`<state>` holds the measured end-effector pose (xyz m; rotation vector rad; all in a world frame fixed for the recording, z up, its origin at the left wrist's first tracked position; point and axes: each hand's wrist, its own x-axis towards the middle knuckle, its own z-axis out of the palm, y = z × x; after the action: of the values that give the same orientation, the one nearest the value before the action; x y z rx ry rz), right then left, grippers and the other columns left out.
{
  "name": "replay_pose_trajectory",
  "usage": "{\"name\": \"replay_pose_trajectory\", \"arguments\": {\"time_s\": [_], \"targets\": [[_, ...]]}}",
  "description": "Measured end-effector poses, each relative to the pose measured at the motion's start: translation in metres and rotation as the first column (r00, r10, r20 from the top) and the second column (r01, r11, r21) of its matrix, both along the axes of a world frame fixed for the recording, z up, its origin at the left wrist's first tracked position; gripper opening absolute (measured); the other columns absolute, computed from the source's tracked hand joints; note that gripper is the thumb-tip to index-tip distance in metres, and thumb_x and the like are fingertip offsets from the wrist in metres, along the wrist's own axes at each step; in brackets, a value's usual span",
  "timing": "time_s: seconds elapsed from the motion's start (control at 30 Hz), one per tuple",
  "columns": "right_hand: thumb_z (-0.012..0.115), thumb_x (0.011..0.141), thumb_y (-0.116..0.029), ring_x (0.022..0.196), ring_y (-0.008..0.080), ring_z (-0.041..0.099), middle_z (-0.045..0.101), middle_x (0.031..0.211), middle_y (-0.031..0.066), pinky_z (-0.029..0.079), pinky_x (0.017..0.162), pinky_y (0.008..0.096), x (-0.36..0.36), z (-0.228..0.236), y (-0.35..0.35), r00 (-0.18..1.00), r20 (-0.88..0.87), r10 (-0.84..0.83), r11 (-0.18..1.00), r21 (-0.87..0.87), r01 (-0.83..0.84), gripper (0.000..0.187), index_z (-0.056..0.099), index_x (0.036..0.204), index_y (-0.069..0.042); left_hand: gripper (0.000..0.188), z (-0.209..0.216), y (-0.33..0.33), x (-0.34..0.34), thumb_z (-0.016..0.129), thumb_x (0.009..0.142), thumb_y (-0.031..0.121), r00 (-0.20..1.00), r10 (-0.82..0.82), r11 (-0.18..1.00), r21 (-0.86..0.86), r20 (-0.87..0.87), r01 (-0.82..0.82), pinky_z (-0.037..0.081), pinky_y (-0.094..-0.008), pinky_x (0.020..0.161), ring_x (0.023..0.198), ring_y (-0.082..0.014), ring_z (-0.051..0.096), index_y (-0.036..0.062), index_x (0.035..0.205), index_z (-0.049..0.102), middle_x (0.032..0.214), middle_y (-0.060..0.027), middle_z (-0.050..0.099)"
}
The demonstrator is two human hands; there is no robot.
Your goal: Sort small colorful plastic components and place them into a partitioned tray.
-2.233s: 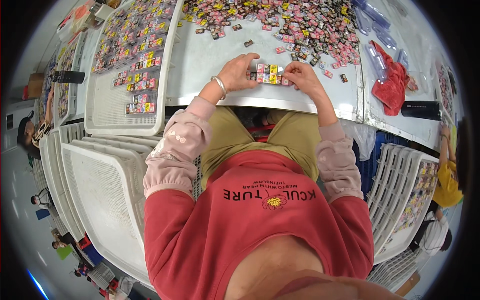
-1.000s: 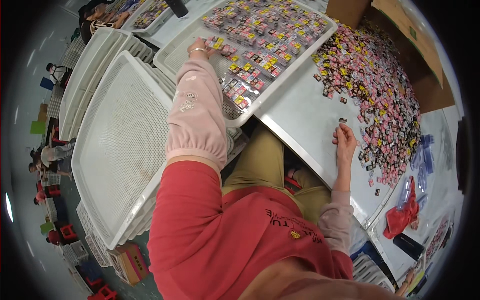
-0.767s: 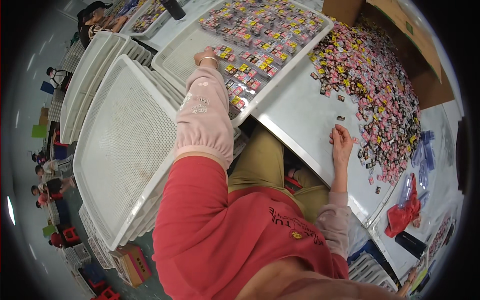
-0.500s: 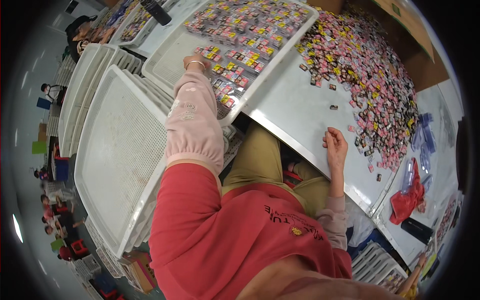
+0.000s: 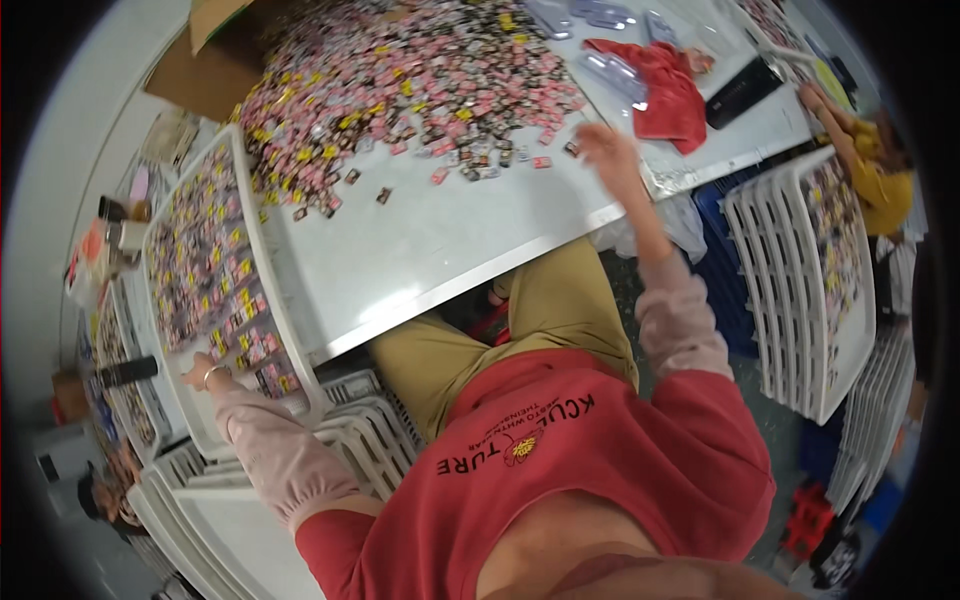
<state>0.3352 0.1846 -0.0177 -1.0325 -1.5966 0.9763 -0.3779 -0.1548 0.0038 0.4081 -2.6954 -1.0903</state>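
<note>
My left hand (image 5: pixel 201 371) is over the white tray (image 5: pixel 262 225) at the left, beside rows of clear packs (image 5: pixel 222 268) filled with small pink, black and yellow pieces. Its fingers are small and partly hidden, so a grip cannot be made out. Above the table, my right hand (image 5: pixel 608 155) is blurred, its fingers stretched out with nothing visible in them. It is near the right edge of a large heap of small pieces (image 5: pixel 400 90) and left of a red cloth (image 5: pixel 670 100). Clear plastic cases (image 5: pixel 612 78) lie by that cloth.
A cardboard box (image 5: pixel 195 85) stands behind the heap. A black box (image 5: pixel 743 92) lies right of the cloth. Stacked white trays (image 5: pixel 790 290) rise at the right, next to another person in yellow (image 5: pixel 882 185). More trays (image 5: pixel 240 530) are stacked at lower left.
The view has swung right, bringing the cloth and plastic cases nearer the middle. My right hand has moved from the table's front toward them, its fingers straightening. My left hand remains at the tray.
</note>
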Motion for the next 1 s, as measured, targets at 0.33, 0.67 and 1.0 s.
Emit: {"name": "replay_pose_trajectory", "arguments": {"time_s": [0.33, 0.67, 1.0], "targets": [[0.061, 0.080, -0.014, 0.093, 0.0322, 0.059, 0.061, 0.095, 0.0115, 0.047, 0.078, 0.0435, 0.062, 0.013, 0.114, 0.253, 0.763, -0.594, 0.803, 0.583, 0.126, 0.013, 0.066, 0.088, -0.005, 0.025, 0.103, 0.188, 0.189, 0.059, 0.089, 0.009, 0.498, -0.702, 0.342, 0.373, -0.509, 0.863, 0.045, -0.0220, 0.064, 0.071, -0.0058, 0.052, 0.0014, 0.113, 0.063, 0.096, -0.0033, 0.065], [0.058, 0.083, -0.031, 0.108, 0.0304, 0.052, 0.059, 0.108, 0.0105, 0.046, 0.079, 0.0487, 0.069, 0.017, 0.126, 0.507, 0.825, -0.251, 0.966, 0.181, 0.185, 0.030, 0.068, 0.081, -0.003, 0.018, -0.002, 0.158, 0.369, 0.056, 0.091, 0.009, 0.117, -0.983, 0.020, 0.552, -0.140, 0.833, 0.047, -0.0211, 0.064, 0.076, -0.0097, 0.061, 0.0009, 0.105, 0.064, 0.089, -0.0047, 0.066], [0.056, 0.080, -0.009, 0.093, 0.0249, 0.062, 0.064, 0.091, 0.0100, 0.047, 0.080, 0.0398, 0.010, 0.048, 0.051, 0.634, 0.640, -0.435, 0.860, 0.505, 0.080, 0.011, 0.063, 0.086, -0.005, 0.023, -0.026, 0.136, 0.402, 0.058, 0.089, 0.009, 0.080, -0.987, -0.021, 0.597, -0.141, 0.802, 0.046, -0.0229, 0.067, 0.083, -0.0121, 0.060, 0.0003, 0.110, 0.061, 0.097, -0.0067, 0.064]]}}
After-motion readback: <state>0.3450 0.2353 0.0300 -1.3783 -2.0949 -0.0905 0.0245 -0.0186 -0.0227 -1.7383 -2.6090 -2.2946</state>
